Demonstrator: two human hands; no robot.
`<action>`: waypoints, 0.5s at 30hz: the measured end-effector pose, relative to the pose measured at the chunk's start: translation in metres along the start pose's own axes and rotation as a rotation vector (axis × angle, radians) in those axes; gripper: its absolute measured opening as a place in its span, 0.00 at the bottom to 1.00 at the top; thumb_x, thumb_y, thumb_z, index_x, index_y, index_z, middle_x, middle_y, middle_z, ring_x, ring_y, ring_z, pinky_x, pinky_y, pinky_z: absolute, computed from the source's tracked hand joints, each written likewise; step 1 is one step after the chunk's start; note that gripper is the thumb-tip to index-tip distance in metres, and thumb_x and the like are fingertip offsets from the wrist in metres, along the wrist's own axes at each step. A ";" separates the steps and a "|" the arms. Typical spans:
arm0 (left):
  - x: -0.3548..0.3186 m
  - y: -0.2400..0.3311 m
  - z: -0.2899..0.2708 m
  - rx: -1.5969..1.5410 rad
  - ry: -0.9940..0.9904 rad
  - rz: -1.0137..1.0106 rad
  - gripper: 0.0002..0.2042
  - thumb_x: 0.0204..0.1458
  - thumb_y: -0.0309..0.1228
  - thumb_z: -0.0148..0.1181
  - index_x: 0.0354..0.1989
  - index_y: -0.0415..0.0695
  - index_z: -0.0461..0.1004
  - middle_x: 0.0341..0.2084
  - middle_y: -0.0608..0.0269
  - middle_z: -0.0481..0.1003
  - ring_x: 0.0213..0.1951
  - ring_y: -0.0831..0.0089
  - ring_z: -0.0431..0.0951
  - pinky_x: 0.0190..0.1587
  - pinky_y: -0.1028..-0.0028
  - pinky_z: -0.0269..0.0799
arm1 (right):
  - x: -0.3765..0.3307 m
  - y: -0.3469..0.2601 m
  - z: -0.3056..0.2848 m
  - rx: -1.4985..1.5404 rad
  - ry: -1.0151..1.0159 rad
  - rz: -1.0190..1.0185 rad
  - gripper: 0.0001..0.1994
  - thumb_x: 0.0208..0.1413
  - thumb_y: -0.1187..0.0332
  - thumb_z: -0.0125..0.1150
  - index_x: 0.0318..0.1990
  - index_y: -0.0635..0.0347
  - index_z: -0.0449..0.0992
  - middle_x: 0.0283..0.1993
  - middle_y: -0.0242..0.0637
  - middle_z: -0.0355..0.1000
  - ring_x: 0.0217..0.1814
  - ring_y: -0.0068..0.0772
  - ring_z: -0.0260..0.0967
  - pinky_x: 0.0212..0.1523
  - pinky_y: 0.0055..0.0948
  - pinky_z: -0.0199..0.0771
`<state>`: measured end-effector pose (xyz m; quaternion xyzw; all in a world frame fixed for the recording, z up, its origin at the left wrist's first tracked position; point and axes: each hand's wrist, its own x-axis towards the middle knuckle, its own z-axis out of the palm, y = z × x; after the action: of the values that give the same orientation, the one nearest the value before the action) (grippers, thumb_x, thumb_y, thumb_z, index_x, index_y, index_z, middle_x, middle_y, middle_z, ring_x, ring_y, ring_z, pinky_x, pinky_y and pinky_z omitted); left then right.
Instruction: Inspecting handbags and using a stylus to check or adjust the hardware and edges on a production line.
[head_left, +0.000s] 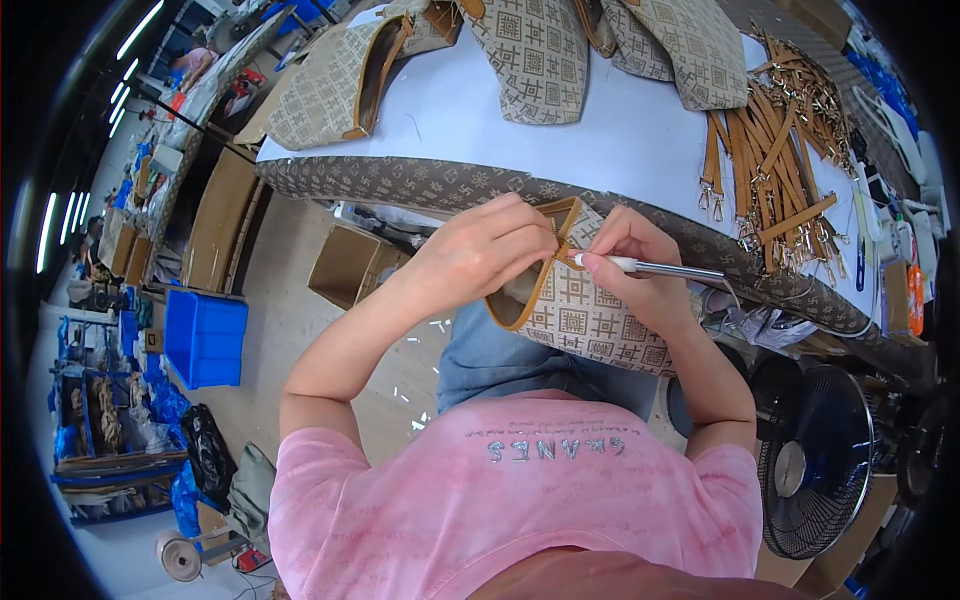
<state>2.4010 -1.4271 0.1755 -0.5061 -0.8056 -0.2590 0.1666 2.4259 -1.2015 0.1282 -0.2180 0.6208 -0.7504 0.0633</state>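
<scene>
In my lap lies a beige and brown patterned fabric bag, its tan-trimmed opening turned to the left. My left hand is closed on the trimmed edge near the top corner. A slim pen-like tool, white near the tip with a silver shaft, is gripped in my right hand. Its tip points left and meets the tan trim beside my left fingertips. The exact contact point is partly hidden by my fingers.
Several matching bag pieces lie on the white-topped table ahead. Tan straps with metal clasps are piled at its right. A black fan stands at lower right. A cardboard box and blue bin are to the left.
</scene>
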 end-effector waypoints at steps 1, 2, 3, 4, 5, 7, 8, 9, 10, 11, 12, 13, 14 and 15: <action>0.000 -0.002 0.001 -0.018 -0.008 -0.002 0.08 0.45 0.23 0.65 0.34 0.39 0.75 0.32 0.59 0.75 0.32 0.63 0.74 0.33 0.69 0.72 | 0.000 0.000 0.001 -0.004 0.000 -0.009 0.05 0.51 0.83 0.59 0.31 0.64 0.69 0.33 0.31 0.64 0.34 0.17 0.64 0.38 0.19 0.68; 0.001 -0.003 0.001 -0.040 0.000 0.001 0.07 0.45 0.23 0.64 0.33 0.39 0.75 0.32 0.59 0.75 0.32 0.62 0.74 0.34 0.68 0.72 | -0.001 0.000 0.001 -0.006 0.001 -0.011 0.05 0.51 0.83 0.59 0.31 0.64 0.69 0.33 0.31 0.64 0.34 0.17 0.64 0.38 0.19 0.68; 0.001 -0.004 0.002 -0.033 -0.016 -0.003 0.07 0.45 0.23 0.64 0.33 0.39 0.75 0.32 0.59 0.75 0.32 0.62 0.74 0.34 0.68 0.72 | -0.001 0.000 0.002 -0.023 0.001 -0.014 0.06 0.51 0.83 0.59 0.31 0.64 0.69 0.33 0.31 0.64 0.34 0.17 0.64 0.37 0.19 0.67; 0.001 -0.005 0.003 -0.028 -0.011 0.007 0.07 0.45 0.23 0.64 0.33 0.40 0.74 0.31 0.59 0.74 0.32 0.62 0.74 0.34 0.69 0.72 | -0.001 0.000 0.002 -0.039 0.001 -0.018 0.06 0.51 0.82 0.59 0.31 0.63 0.69 0.33 0.31 0.64 0.34 0.17 0.64 0.36 0.19 0.66; 0.002 -0.006 0.004 -0.022 -0.006 0.019 0.07 0.45 0.24 0.63 0.33 0.40 0.73 0.30 0.60 0.73 0.32 0.63 0.74 0.34 0.69 0.72 | -0.001 0.000 0.003 -0.051 0.001 -0.022 0.06 0.51 0.82 0.60 0.31 0.63 0.69 0.33 0.31 0.65 0.34 0.17 0.64 0.36 0.18 0.65; 0.003 -0.007 0.005 -0.015 -0.005 0.034 0.07 0.45 0.25 0.63 0.32 0.40 0.73 0.29 0.61 0.72 0.32 0.63 0.74 0.34 0.69 0.73 | 0.000 0.001 0.003 -0.063 0.004 -0.039 0.06 0.51 0.82 0.60 0.31 0.63 0.70 0.33 0.32 0.65 0.34 0.17 0.64 0.36 0.18 0.65; 0.003 -0.007 0.006 -0.023 -0.002 0.034 0.07 0.45 0.25 0.63 0.32 0.40 0.73 0.29 0.61 0.72 0.32 0.63 0.74 0.33 0.69 0.72 | 0.000 0.001 0.003 -0.072 0.003 -0.050 0.06 0.51 0.82 0.61 0.31 0.63 0.70 0.34 0.32 0.65 0.34 0.17 0.64 0.36 0.18 0.65; 0.004 -0.008 0.006 -0.031 0.001 0.033 0.07 0.45 0.25 0.63 0.32 0.40 0.73 0.29 0.61 0.72 0.32 0.63 0.74 0.33 0.69 0.72 | -0.001 0.002 0.003 -0.077 0.000 -0.061 0.06 0.51 0.81 0.61 0.31 0.63 0.70 0.34 0.32 0.65 0.34 0.17 0.64 0.35 0.18 0.65; 0.004 -0.008 0.007 -0.045 0.005 0.029 0.07 0.45 0.25 0.63 0.32 0.40 0.73 0.28 0.61 0.72 0.32 0.63 0.74 0.33 0.69 0.72 | -0.001 0.003 0.003 -0.080 0.003 -0.060 0.06 0.51 0.81 0.61 0.31 0.63 0.70 0.34 0.32 0.65 0.34 0.17 0.64 0.35 0.18 0.65; 0.004 -0.008 0.007 -0.041 0.005 0.031 0.07 0.45 0.25 0.63 0.32 0.40 0.73 0.28 0.61 0.72 0.32 0.63 0.74 0.33 0.69 0.72 | -0.001 0.004 0.003 -0.085 0.003 -0.064 0.06 0.51 0.81 0.61 0.31 0.63 0.70 0.34 0.32 0.65 0.34 0.17 0.64 0.35 0.18 0.65; 0.004 -0.008 0.007 -0.040 0.004 0.031 0.07 0.45 0.25 0.63 0.32 0.40 0.73 0.28 0.61 0.72 0.32 0.63 0.74 0.33 0.69 0.72 | -0.001 0.004 0.003 -0.090 0.003 -0.069 0.06 0.51 0.81 0.61 0.31 0.63 0.70 0.34 0.32 0.65 0.34 0.17 0.64 0.35 0.18 0.65; 0.004 -0.008 0.007 -0.038 0.003 0.031 0.07 0.45 0.25 0.63 0.32 0.40 0.73 0.28 0.61 0.72 0.32 0.63 0.74 0.32 0.69 0.72 | -0.001 0.005 0.003 -0.093 0.002 -0.071 0.06 0.51 0.81 0.61 0.31 0.63 0.70 0.34 0.32 0.66 0.34 0.17 0.64 0.35 0.18 0.65; 0.005 -0.008 0.008 -0.042 0.002 0.026 0.07 0.45 0.25 0.63 0.32 0.41 0.73 0.28 0.61 0.72 0.31 0.63 0.74 0.32 0.69 0.72 | -0.001 0.006 0.003 -0.095 0.002 -0.074 0.06 0.51 0.81 0.61 0.31 0.63 0.70 0.34 0.32 0.66 0.34 0.17 0.64 0.35 0.18 0.65; 0.005 -0.008 0.008 -0.038 0.001 0.032 0.07 0.45 0.25 0.63 0.32 0.41 0.73 0.28 0.61 0.72 0.31 0.63 0.74 0.32 0.69 0.72 | -0.001 0.006 0.003 -0.106 0.003 -0.077 0.06 0.51 0.82 0.61 0.31 0.63 0.70 0.34 0.32 0.66 0.34 0.17 0.64 0.35 0.18 0.65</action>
<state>2.3917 -1.4216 0.1697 -0.5217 -0.7924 -0.2717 0.1613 2.4266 -1.2050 0.1227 -0.2435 0.6511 -0.7186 0.0216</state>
